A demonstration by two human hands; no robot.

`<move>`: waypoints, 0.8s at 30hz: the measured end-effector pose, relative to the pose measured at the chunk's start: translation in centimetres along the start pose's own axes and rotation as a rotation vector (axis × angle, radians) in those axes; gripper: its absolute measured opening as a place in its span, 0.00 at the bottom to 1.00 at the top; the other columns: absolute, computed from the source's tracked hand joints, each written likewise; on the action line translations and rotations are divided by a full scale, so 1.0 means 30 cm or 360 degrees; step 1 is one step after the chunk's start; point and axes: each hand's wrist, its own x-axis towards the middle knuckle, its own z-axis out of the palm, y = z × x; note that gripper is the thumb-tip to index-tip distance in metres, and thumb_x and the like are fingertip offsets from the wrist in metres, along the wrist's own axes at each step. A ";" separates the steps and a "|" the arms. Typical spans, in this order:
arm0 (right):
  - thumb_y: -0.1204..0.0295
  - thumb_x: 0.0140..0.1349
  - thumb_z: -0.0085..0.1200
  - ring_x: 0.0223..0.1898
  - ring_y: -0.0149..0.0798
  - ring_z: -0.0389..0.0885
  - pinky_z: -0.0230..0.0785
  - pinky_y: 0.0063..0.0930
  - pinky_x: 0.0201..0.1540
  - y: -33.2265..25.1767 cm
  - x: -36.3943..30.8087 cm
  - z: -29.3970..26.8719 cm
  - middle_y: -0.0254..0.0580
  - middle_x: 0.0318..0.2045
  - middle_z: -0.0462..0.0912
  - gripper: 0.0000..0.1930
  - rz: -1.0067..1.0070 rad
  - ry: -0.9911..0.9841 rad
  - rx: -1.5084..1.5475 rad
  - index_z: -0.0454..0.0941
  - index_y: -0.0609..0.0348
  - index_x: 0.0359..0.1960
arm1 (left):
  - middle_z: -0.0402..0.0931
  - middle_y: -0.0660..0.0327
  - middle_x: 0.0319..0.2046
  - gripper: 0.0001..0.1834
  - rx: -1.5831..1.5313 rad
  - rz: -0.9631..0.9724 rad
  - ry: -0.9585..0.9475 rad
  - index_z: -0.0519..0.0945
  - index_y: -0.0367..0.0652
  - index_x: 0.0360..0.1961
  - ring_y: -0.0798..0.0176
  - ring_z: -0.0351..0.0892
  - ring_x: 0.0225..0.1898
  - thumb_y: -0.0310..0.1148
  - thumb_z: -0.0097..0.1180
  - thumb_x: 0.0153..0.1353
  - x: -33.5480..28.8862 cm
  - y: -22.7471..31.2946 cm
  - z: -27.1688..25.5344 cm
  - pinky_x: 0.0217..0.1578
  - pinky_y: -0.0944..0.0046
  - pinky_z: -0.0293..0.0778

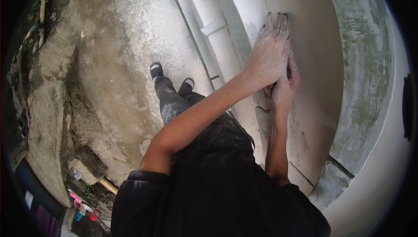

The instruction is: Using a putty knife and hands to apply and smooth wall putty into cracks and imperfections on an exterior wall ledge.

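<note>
Head view: the dusty left hand (267, 58) overlaps the right hand (284, 92), the two pressed together along the left edge of a smooth tan panel (318, 63); whether they pinch anything is hidden. The panel seems stiff, heavy and powder-slick, best gripped by its edges.

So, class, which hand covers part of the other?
The left hand: it lies in front, while the right hand is partly hidden behind it.

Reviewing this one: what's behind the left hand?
Behind the left hand, part of the right hand shows at its edge, with the grey-brown surface beyond. The rest of the right hand, and anything between the two, is covered.
</note>
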 end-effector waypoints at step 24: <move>0.75 0.67 0.51 0.23 0.19 0.68 0.59 0.18 0.21 -0.056 0.015 0.070 0.31 0.33 0.79 0.21 -0.0055 0.0082 0.0222 0.73 0.70 0.61 | 0.74 0.29 0.49 0.20 0.0263 0.0325 0.0449 0.73 0.19 0.52 0.26 0.65 0.62 0.24 0.48 0.61 0.070 -0.023 0.009 0.64 0.39 0.61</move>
